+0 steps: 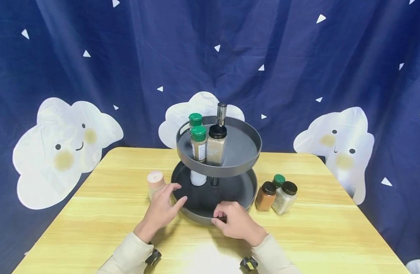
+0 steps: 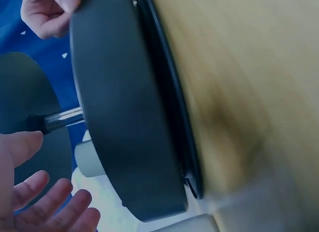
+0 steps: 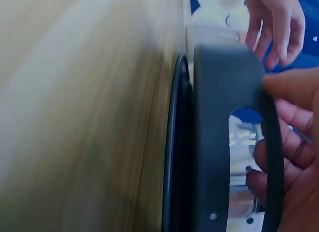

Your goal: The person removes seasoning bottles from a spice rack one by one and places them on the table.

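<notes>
Gripping the near edge of a two-tier stand's lower tray point(image 1: 238, 193), the right hand point(image 1: 235, 220) is curling its fingers around the cut-out handle point(image 3: 273, 162), a slot presumably giving firmer purchase than a plain wall. The left hand point(image 1: 162, 207) is hovering just beside the tray's left edge, its thumb and fingers parted and grasping nothing. The stand is resting on the wooden table point(image 1: 127, 171), its post point(image 1: 221, 114) rising through the upper tray point(image 1: 242, 140). There, a rear green-capped jar point(image 1: 195, 118), a front green-capped jar point(image 1: 198, 142) and a black-capped jar point(image 1: 216, 148) are standing upright toward the left, the raised wall probably guarding them against slipping off. Below, a white container point(image 1: 198, 179) is standing near the post. A pink-capped bottle point(image 1: 156, 178) is standing beside the left hand; at right, an orange-filled jar point(image 1: 265, 198), a green-lidded jar point(image 1: 278, 179) and a pale-filled jar point(image 1: 284, 200) are clustering beside the lower tray, apparently within easy reach.
</notes>
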A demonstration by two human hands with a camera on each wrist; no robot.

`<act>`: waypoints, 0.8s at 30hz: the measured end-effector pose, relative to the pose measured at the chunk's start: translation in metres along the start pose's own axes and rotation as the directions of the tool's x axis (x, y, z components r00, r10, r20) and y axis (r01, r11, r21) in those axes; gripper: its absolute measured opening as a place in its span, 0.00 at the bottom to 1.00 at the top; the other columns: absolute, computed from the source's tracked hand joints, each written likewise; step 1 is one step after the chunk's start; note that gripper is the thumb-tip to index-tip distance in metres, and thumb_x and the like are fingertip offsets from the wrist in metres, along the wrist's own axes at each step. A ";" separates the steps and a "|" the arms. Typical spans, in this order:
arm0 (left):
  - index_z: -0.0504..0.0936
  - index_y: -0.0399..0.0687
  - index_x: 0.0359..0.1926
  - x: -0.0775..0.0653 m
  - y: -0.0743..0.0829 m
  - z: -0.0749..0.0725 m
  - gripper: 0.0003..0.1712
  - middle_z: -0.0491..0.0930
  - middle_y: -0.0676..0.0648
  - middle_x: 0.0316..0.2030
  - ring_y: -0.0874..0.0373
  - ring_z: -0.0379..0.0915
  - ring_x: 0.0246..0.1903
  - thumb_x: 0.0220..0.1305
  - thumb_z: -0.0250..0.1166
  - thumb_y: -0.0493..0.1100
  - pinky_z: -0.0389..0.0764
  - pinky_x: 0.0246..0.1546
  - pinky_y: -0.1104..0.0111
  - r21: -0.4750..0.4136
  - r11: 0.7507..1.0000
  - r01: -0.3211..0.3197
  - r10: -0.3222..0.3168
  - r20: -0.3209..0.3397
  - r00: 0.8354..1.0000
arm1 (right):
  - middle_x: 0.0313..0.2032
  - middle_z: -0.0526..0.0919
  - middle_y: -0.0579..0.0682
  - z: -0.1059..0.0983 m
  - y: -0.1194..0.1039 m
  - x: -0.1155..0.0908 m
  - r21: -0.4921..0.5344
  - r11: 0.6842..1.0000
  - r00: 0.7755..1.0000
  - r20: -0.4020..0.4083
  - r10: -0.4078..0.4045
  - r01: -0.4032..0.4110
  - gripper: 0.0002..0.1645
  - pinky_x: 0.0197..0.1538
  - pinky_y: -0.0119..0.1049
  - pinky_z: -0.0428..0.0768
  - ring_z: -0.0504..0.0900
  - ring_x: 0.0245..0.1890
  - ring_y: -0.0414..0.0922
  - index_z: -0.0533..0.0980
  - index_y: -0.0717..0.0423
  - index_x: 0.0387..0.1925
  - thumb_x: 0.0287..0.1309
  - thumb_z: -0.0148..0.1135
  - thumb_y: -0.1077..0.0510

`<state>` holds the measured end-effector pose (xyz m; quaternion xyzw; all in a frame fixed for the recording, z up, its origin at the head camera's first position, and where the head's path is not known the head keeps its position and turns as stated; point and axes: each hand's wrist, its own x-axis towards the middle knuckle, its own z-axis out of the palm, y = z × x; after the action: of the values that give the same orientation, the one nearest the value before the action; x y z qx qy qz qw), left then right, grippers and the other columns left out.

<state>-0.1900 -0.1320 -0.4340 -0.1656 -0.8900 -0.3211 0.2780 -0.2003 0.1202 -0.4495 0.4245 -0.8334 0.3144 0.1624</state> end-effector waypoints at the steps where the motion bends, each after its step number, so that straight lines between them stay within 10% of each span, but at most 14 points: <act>1: 0.78 0.38 0.44 -0.001 -0.001 0.001 0.20 0.82 0.40 0.40 0.47 0.78 0.43 0.50 0.72 0.41 0.81 0.46 0.52 0.010 1.000 -0.009 0.009 -0.004 1.000 | 0.19 0.71 0.37 -0.002 0.002 -0.001 0.017 1.000 1.000 -0.010 -0.015 0.015 0.11 0.23 0.18 0.69 0.68 0.19 0.31 0.74 0.45 0.19 0.45 0.69 0.59; 9: 0.78 0.38 0.44 -0.007 -0.001 0.002 0.21 0.82 0.42 0.42 0.48 0.77 0.45 0.52 0.71 0.43 0.81 0.47 0.53 0.058 0.996 -0.068 0.067 0.009 0.998 | 0.16 0.70 0.35 -0.014 0.015 -0.007 0.044 0.999 0.999 -0.045 -0.014 0.016 0.14 0.20 0.17 0.68 0.68 0.16 0.30 0.72 0.44 0.17 0.50 0.69 0.56; 24: 0.75 0.39 0.48 -0.006 0.017 0.003 0.24 0.81 0.40 0.45 0.46 0.77 0.48 0.52 0.70 0.45 0.79 0.49 0.52 -0.003 0.994 0.107 -0.107 0.098 0.989 | 0.19 0.72 0.36 -0.016 0.015 -0.014 0.033 0.999 0.999 -0.003 0.032 -0.031 0.14 0.23 0.19 0.73 0.70 0.20 0.30 0.73 0.44 0.18 0.47 0.72 0.54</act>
<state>-0.1788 -0.1180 -0.4313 -0.1343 -0.9089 -0.3306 0.2159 -0.2041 0.1455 -0.4503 0.4133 -0.8344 0.3313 0.1522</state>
